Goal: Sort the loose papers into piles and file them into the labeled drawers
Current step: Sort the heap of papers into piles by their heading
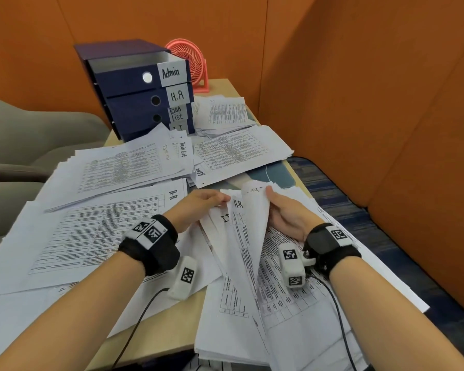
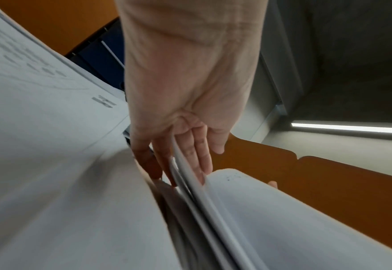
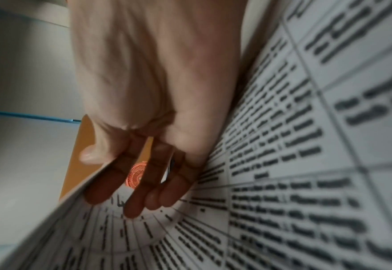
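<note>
A loose stack of printed papers [image 1: 279, 311] lies at the front right of the table. My left hand [image 1: 220, 200] pinches the top edges of fanned sheets marked "I.T" and "H.R" [image 1: 237, 207]; in the left wrist view the sheets [image 2: 190, 182] pass between its fingers [image 2: 202, 160]. My right hand [image 1: 271, 199] holds a curled, lifted sheet [image 1: 255, 223], thumb on one face and fingers [image 3: 132, 197] on the printed face [image 3: 98, 237]. The navy drawer unit [image 1: 129, 84] stands at the back, labelled Admin, H.R, Task List and I.T, with its top drawer pulled out a little.
Sorted piles cover the table: H.R [image 1: 99, 226] at left, Task List [image 1: 123, 167] behind it, Admin [image 1: 239, 153] and I.T [image 1: 225, 111] near the drawers. A pink fan [image 1: 190, 65] stands behind the unit. Grey chairs [image 1: 24, 129] sit left, and orange partitions enclose the back and right.
</note>
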